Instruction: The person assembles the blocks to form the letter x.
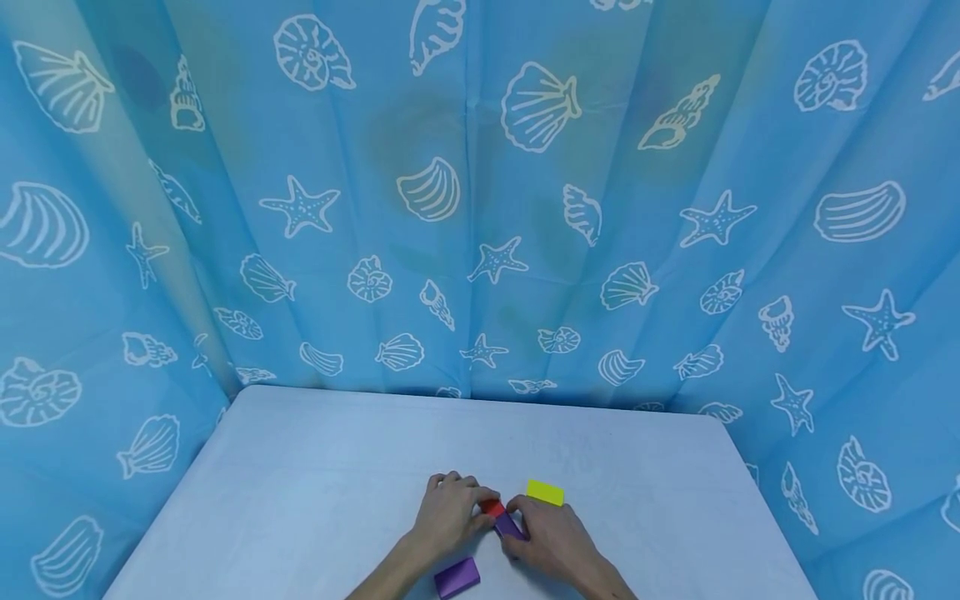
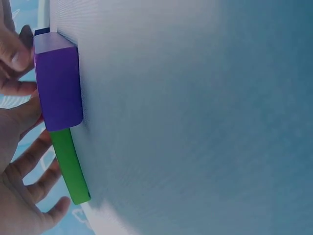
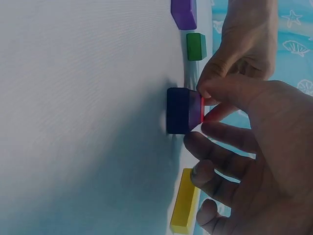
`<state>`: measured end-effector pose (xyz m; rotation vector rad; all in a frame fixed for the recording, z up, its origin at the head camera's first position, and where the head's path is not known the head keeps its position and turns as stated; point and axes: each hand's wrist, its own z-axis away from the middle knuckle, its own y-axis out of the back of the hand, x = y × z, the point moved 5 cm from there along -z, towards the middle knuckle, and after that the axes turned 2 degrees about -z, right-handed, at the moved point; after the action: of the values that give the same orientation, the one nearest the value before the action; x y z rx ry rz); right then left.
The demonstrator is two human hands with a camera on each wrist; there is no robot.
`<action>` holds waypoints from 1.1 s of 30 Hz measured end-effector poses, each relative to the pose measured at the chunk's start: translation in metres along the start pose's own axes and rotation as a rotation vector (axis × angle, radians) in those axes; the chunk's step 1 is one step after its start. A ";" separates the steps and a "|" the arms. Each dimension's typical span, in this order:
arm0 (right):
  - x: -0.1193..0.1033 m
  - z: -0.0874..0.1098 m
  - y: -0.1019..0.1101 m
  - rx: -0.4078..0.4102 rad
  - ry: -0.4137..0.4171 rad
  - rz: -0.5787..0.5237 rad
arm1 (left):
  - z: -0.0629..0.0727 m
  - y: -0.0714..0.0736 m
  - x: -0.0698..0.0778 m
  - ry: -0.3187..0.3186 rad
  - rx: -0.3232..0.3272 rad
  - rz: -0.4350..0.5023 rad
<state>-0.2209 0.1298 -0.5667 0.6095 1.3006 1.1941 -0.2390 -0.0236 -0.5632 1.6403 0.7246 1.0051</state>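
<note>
Between the two hands, a red block point(image 1: 492, 507) and a dark purple block point(image 1: 509, 527) lie end to end on the white table. My left hand point(image 1: 447, 512) pinches the red block between thumb and forefinger. Thumb and forefinger of my right hand point(image 1: 552, 537) hold the dark purple block by its two sides, its shaded end point(image 3: 177, 111) facing the right wrist camera. The red block is mostly covered by fingers in the right wrist view. My right hand's other fingers are spread towards a yellow block point(image 1: 545, 492).
A second purple block point(image 1: 457, 577) lies near my left forearm. In the left wrist view a green block point(image 2: 71, 165) shows beyond it, hidden in the head view by my left hand. A blue curtain point(image 1: 465, 208) with white shells surrounds the table point(image 1: 315, 467).
</note>
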 end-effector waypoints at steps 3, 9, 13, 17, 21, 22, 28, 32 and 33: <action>-0.003 -0.001 0.001 0.029 0.008 0.016 | 0.000 -0.001 0.000 0.001 0.004 0.001; -0.004 -0.002 0.000 0.028 0.009 0.037 | -0.001 -0.003 0.000 0.001 0.002 0.007; -0.003 -0.002 -0.003 0.019 0.023 0.028 | 0.000 -0.003 0.001 -0.004 0.003 0.004; -0.001 -0.004 -0.003 -0.008 0.003 -0.037 | 0.000 0.000 0.001 0.001 -0.006 0.018; 0.000 -0.007 -0.004 -0.039 -0.029 -0.112 | -0.001 0.001 0.000 -0.001 -0.008 0.024; 0.001 -0.007 -0.004 -0.047 -0.032 -0.127 | -0.001 0.001 0.000 -0.004 -0.005 0.023; 0.004 -0.008 -0.004 -0.069 -0.019 -0.175 | 0.000 0.001 0.001 -0.013 0.003 0.014; 0.005 -0.007 -0.004 -0.076 0.003 -0.200 | 0.001 0.000 0.000 -0.010 0.001 0.013; 0.006 -0.007 -0.004 -0.078 0.009 -0.208 | 0.001 0.000 -0.001 -0.009 0.004 0.009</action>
<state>-0.2271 0.1319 -0.5748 0.4021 1.2849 1.0710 -0.2381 -0.0248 -0.5632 1.6520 0.7142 1.0029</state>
